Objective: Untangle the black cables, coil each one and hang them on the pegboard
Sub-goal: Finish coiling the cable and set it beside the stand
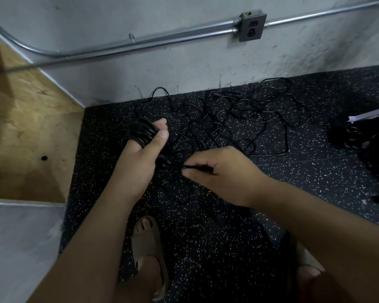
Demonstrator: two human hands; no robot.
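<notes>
Head view, steeply down, close.

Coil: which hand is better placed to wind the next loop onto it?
Right, probably. The left hand grips the coil, so it is occupied. The right hand already pinches the strand beside it and can wind.

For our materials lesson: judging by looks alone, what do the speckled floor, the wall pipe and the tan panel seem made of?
Floor: probably rubber matting, matte black with pale flecks.
Wall pipe: metal, likely galvanised steel; dull grey sheen.
Tan panel: seemingly unfinished wood strand board; chip pattern shows.
</notes>
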